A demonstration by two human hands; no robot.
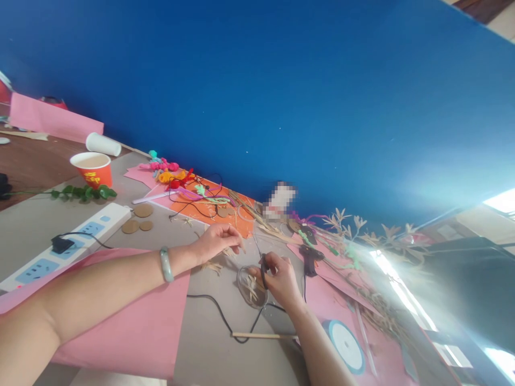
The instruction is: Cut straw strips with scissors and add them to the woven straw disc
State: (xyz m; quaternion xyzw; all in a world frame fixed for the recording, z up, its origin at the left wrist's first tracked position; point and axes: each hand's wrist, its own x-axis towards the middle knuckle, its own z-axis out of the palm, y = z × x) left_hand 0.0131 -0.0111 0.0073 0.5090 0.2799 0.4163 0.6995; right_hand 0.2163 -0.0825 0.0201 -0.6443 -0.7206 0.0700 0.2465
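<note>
My right hand (284, 281) is closed around the black handles of a pair of scissors (264, 269), whose thin blades point up and away from me. Left of it, my left hand (220, 239), with a bangle (166, 264) on the wrist, has its fingers pinched together. What they hold, if anything, is too small to make out. Under the scissors sits a clear round dish (240, 292) with pale dried strips (251, 288) in it. More straw-coloured dried leaf bits (212, 266) lie on the table just below my left hand.
A white power strip (115, 217), a red paper cup (94, 169) and brown discs (142, 210) stand at left. Coloured pipe cleaners (173, 177) lie at the back. At right are a dark glue gun (310, 259), dried stems (378, 305) and a ribbon roll (345, 346). Black cable (213, 301) crosses the front.
</note>
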